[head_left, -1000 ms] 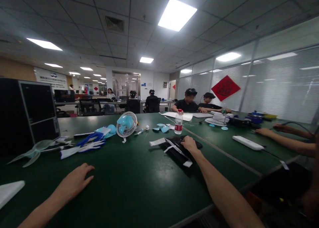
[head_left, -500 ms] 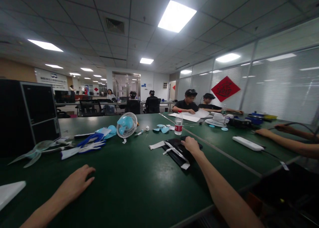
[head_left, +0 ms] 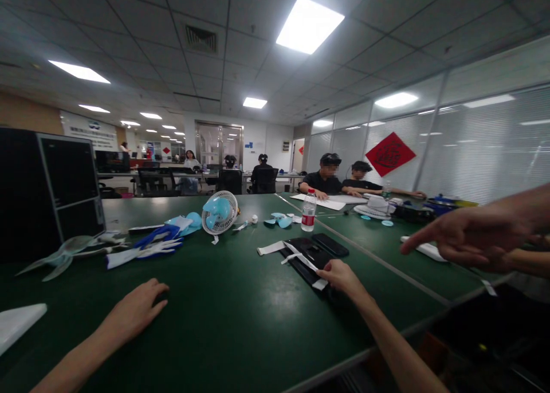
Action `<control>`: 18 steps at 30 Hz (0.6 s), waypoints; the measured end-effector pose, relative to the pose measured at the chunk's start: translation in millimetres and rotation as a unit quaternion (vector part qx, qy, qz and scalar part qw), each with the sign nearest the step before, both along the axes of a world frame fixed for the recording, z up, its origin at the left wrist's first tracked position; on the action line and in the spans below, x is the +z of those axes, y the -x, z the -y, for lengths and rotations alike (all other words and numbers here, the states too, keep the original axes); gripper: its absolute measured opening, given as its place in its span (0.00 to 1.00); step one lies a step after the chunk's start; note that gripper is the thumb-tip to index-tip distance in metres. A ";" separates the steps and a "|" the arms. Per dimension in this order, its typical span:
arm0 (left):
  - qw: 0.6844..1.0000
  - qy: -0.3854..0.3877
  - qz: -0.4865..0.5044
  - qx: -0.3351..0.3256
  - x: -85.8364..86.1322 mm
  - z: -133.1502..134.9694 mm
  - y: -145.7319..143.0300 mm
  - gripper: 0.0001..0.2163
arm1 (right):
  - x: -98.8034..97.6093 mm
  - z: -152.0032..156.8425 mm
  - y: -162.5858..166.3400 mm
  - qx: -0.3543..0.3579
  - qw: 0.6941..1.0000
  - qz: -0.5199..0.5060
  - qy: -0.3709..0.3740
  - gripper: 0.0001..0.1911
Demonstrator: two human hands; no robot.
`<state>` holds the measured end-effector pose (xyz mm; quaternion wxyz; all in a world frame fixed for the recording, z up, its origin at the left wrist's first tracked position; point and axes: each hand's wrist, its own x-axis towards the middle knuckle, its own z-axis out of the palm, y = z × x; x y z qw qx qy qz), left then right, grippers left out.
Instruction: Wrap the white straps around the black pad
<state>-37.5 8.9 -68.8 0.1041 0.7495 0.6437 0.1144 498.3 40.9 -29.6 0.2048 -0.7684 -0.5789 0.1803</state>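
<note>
My left hand (head_left: 136, 309) rests flat on the green table (head_left: 240, 318), fingers stretched out and holding nothing. My right hand (head_left: 339, 275) lies at the near end of a flat black case (head_left: 306, 252) crossed by white strips. Its fingers curl at the case's near edge by a white strip end; I cannot see whether they grip it. A dark phone (head_left: 330, 244) lies just right of the case. From the right edge, another person's hand (head_left: 466, 238) reaches in with a finger pointing left.
A small white and blue fan (head_left: 220, 212), blue and white gloves (head_left: 148, 244), a clear fan blade (head_left: 60, 256) and a water bottle (head_left: 308, 210) stand farther back. A black computer case (head_left: 47, 192) is at left. A white power strip (head_left: 423, 248) lies right. People sit at the far end.
My right hand has drawn back from the far part of the black case to its near end, uncovering the phone. Another person's pointing hand has come in from the right.
</note>
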 end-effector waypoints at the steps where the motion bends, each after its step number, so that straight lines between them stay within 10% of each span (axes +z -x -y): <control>1: 1.000 0.001 -0.001 0.001 0.8 0.8 -0.7 0.27 | -0.3 -0.9 1.0 -0.010 1.000 -0.015 -0.008 0.10; 10: 1.000 0.003 0.001 0.008 6.5 5.7 -6.5 0.26 | 13.1 13.1 6.0 0.045 0.975 -0.186 -0.110 0.08; 18: 1.000 0.006 -0.009 0.020 15.6 11.3 -14.7 0.24 | 47.5 -26.1 37.6 0.084 0.971 -0.036 -0.221 0.10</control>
